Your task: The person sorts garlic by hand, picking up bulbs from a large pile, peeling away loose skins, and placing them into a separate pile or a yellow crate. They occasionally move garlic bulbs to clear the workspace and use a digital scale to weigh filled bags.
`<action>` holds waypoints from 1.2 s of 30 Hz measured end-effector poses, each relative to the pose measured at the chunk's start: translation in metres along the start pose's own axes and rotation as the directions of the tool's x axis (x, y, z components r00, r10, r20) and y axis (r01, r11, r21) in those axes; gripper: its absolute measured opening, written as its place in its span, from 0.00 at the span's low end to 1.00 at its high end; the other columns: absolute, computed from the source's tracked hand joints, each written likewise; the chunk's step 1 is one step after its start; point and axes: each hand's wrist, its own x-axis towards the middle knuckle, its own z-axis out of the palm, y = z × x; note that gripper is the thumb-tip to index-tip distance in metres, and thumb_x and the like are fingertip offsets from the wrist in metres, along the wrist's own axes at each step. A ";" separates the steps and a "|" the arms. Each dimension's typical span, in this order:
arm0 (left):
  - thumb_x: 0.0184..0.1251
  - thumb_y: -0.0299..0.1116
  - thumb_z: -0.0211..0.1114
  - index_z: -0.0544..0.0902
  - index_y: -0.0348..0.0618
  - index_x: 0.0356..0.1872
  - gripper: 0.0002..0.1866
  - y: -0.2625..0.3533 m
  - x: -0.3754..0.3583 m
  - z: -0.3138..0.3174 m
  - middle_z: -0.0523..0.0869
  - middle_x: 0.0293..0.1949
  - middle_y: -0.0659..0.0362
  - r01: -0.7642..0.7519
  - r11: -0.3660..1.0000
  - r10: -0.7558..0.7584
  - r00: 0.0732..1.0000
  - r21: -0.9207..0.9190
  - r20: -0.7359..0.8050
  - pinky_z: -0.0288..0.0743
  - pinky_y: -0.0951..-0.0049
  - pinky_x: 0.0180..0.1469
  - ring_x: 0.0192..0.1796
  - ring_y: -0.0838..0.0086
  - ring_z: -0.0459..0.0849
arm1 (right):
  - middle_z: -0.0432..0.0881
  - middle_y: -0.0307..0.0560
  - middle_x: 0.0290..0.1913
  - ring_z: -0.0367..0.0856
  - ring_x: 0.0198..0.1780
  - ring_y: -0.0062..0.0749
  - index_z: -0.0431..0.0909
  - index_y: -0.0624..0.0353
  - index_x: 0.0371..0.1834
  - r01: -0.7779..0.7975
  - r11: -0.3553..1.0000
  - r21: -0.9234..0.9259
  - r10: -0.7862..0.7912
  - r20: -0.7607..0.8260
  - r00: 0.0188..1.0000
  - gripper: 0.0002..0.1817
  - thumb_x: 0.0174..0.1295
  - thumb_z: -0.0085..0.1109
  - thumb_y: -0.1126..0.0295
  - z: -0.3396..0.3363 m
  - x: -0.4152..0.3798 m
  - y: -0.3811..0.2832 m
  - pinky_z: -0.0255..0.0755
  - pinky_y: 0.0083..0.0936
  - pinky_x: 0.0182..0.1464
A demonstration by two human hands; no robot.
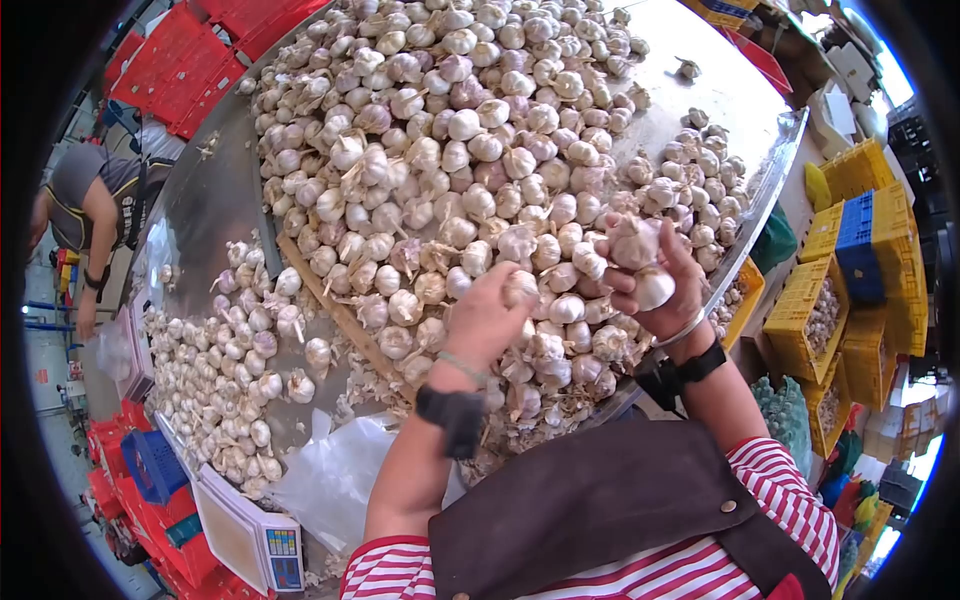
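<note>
A large heap of garlic bulbs [430, 150] covers the middle of the metal table [225, 180]. Over the near part of the heap, my left hand [485, 325] has its fingers closed around a garlic bulb [519, 289]. To its right, my right hand [665, 290] holds garlic bulbs, one whitish bulb [654, 287] low in the palm and a pinkish one [634, 243] at the fingertips. A wooden strip [335, 308] runs between the heap and a smaller pile of garlic [215, 380] on the left.
A clear plastic bag [335, 475] and loose skins lie near my left forearm. A scale [240, 530] stands at lower left, with red crates [180, 70] at upper left. Yellow crates [800, 310] are stacked on the right. Another person [85, 200] stands at far left.
</note>
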 end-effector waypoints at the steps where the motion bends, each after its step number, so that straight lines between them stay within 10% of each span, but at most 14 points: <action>1: 0.64 0.41 0.65 0.74 0.44 0.59 0.23 0.001 -0.006 -0.008 0.83 0.46 0.44 -0.004 1.000 0.004 1.000 -0.003 0.002 0.81 0.63 0.39 0.39 0.59 0.86 | 0.78 0.52 0.52 0.73 0.34 0.31 0.67 0.59 0.64 -0.024 0.998 0.057 0.025 -0.010 1.000 0.34 0.70 0.44 0.40 -0.005 -0.001 0.005 0.71 0.27 0.28; 2: 0.68 0.42 0.62 0.74 0.41 0.58 0.22 0.000 -0.015 -0.014 0.83 0.45 0.46 0.141 0.821 -0.087 0.989 -0.552 0.123 0.82 0.65 0.36 0.38 0.63 0.86 | 0.79 0.53 0.52 0.74 0.34 0.32 0.68 0.59 0.63 -0.035 0.998 0.057 0.035 -0.008 0.999 0.34 0.70 0.43 0.40 -0.009 0.000 0.010 0.71 0.28 0.28; 3: 0.71 0.43 0.59 0.74 0.38 0.57 0.22 -0.002 -0.026 -0.017 0.83 0.45 0.48 0.287 0.354 -0.102 0.958 -0.890 0.269 0.83 0.68 0.33 0.36 0.67 0.86 | 0.79 0.53 0.51 0.74 0.33 0.32 0.69 0.59 0.62 -0.051 0.997 0.060 0.052 -0.004 0.999 0.34 0.70 0.42 0.40 -0.009 0.002 0.015 0.71 0.29 0.27; 4: 0.75 0.47 0.53 0.72 0.35 0.58 0.24 -0.007 -0.038 -0.016 0.83 0.46 0.48 0.299 0.043 -0.031 0.954 -0.953 0.298 0.83 0.72 0.28 0.33 0.70 0.86 | 0.81 0.53 0.49 0.76 0.33 0.34 0.71 0.59 0.61 -0.075 0.996 0.036 0.077 -0.061 0.995 0.34 0.70 0.41 0.39 -0.005 0.002 0.019 0.72 0.30 0.27; 8: 0.74 0.57 0.49 0.75 0.37 0.54 0.29 -0.007 -0.075 -0.012 0.83 0.43 0.48 0.323 -0.290 -0.001 0.941 -0.901 0.337 0.84 0.67 0.31 0.38 0.66 0.86 | 0.82 0.53 0.47 0.77 0.32 0.31 0.71 0.59 0.60 -0.142 0.990 -0.014 0.141 -0.057 0.988 0.32 0.71 0.42 0.41 -0.001 0.008 0.045 0.74 0.31 0.28; 14: 0.72 0.59 0.50 0.73 0.34 0.57 0.33 -0.020 -0.113 0.010 0.81 0.47 0.45 0.312 -0.391 0.045 0.946 -0.866 0.321 0.83 0.64 0.34 0.41 0.64 0.84 | 0.81 0.48 0.41 0.78 0.32 0.28 0.71 0.58 0.56 -0.212 0.921 -0.327 0.175 -0.139 0.975 0.29 0.71 0.43 0.42 0.013 0.004 0.071 0.76 0.30 0.31; 17: 0.67 0.40 0.55 0.65 0.30 0.66 0.31 0.002 -0.129 -0.011 0.77 0.57 0.44 0.460 -0.063 0.085 0.887 -0.886 0.454 0.86 0.71 0.35 0.44 0.64 0.86 | 0.78 0.43 0.41 0.78 0.37 0.23 0.69 0.55 0.58 -0.022 0.633 -0.774 0.063 0.023 0.998 0.28 0.64 0.54 0.46 0.045 -0.002 0.085 0.76 0.25 0.35; 19: 0.68 0.50 0.59 0.64 0.37 0.69 0.36 -0.006 -0.145 0.016 0.78 0.55 0.45 0.500 -0.455 0.322 0.864 -0.737 0.387 0.86 0.73 0.37 0.40 0.70 0.86 | 0.78 0.42 0.42 0.78 0.43 0.25 0.71 0.56 0.57 0.054 0.461 -0.885 0.191 0.159 0.969 0.29 0.60 0.61 0.48 0.056 -0.005 0.093 0.75 0.25 0.41; 21: 0.73 0.58 0.52 0.70 0.42 0.63 0.31 -0.008 -0.146 0.023 0.79 0.55 0.51 0.447 -0.203 0.330 0.869 -0.871 0.369 0.85 0.74 0.38 0.46 0.68 0.85 | 0.78 0.50 0.51 0.78 0.51 0.44 0.75 0.58 0.51 0.468 0.162 -0.869 0.403 0.492 0.772 0.24 0.58 0.66 0.54 0.064 0.007 0.102 0.70 0.37 0.56; 22: 0.69 0.65 0.50 0.70 0.42 0.62 0.36 0.013 -0.162 0.017 0.81 0.51 0.51 0.318 -0.556 -0.047 0.910 -0.768 0.411 0.86 0.70 0.37 0.43 0.66 0.86 | 0.78 0.51 0.52 0.77 0.52 0.46 0.75 0.59 0.51 0.498 0.066 -0.865 0.469 0.467 0.749 0.24 0.58 0.65 0.54 0.070 0.006 0.110 0.69 0.38 0.57; 24: 0.67 0.68 0.50 0.70 0.42 0.63 0.39 -0.001 -0.169 0.036 0.81 0.50 0.51 0.287 -0.625 -0.057 0.911 -0.726 0.409 0.86 0.69 0.37 0.44 0.65 0.86 | 0.77 0.54 0.56 0.76 0.56 0.50 0.76 0.59 0.52 0.578 -0.081 -0.812 0.519 0.461 0.720 0.26 0.60 0.63 0.50 0.070 0.001 0.125 0.68 0.40 0.59; 29: 0.61 0.62 0.64 0.67 0.45 0.64 0.39 -0.043 -0.159 0.008 0.76 0.50 0.52 0.283 -0.890 0.272 0.959 -0.357 0.082 0.83 0.66 0.43 0.46 0.69 0.80 | 0.76 0.57 0.57 0.75 0.58 0.45 0.75 0.63 0.54 0.408 0.025 -0.913 0.153 0.407 0.900 0.25 0.67 0.55 0.51 0.070 0.006 0.112 0.67 0.36 0.60; 32: 0.47 0.52 0.78 0.66 0.38 0.62 0.45 -0.111 -0.155 -0.057 0.73 0.48 0.55 0.202 -0.811 0.229 0.973 -0.549 0.019 0.80 0.69 0.45 0.48 0.71 0.77 | 0.79 0.49 0.51 0.77 0.53 0.35 0.76 0.63 0.52 0.198 0.140 -0.970 0.066 0.209 0.976 0.19 0.70 0.53 0.58 0.043 0.003 0.091 0.69 0.30 0.57; 36: 0.61 0.49 0.64 0.68 0.36 0.61 0.33 -0.207 -0.168 -0.184 0.73 0.57 0.48 -0.417 -0.613 -0.369 0.902 -0.671 -0.224 0.81 0.62 0.51 0.52 0.61 0.79 | 0.80 0.46 0.47 0.77 0.50 0.29 0.77 0.64 0.51 0.171 0.006 -0.985 -0.038 0.170 0.985 0.16 0.71 0.54 0.62 0.022 -0.004 0.063 0.70 0.26 0.54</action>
